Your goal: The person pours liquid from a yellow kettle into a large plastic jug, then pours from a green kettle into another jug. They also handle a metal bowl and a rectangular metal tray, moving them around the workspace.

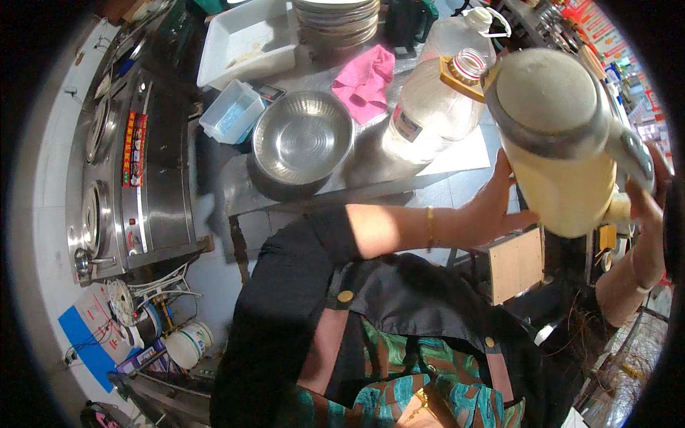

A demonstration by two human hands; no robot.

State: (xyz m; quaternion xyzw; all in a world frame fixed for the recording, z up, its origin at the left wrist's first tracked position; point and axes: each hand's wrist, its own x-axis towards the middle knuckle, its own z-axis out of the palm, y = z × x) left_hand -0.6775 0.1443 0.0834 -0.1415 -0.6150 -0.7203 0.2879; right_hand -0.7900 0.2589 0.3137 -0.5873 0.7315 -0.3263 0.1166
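Note:
Both my hands hold a large cream vacuum jug (562, 187) up at the right, close to the camera. Its round pale end, ringed by a silver-grey band, faces upward. My left hand (489, 200) grips the near left side of the body, the fingers partly hidden behind it. On the far right my right hand (647, 214) is closed around the grey handle (632, 152). Just left of the jug stands a clear plastic bottle (428, 107), uncapped, with a yellow carrying ring. A second clear bottle (455, 35) with a white cap is behind it.
A steel bowl (303, 137), a pink cloth (366, 83), a blue-tinted plastic box (233, 112), a white tub (249, 43) and stacked plates (338, 27) occupy the metal table (238, 184). A steel cooking range (166, 214) stands left; a bucket (189, 345) and cables lie below.

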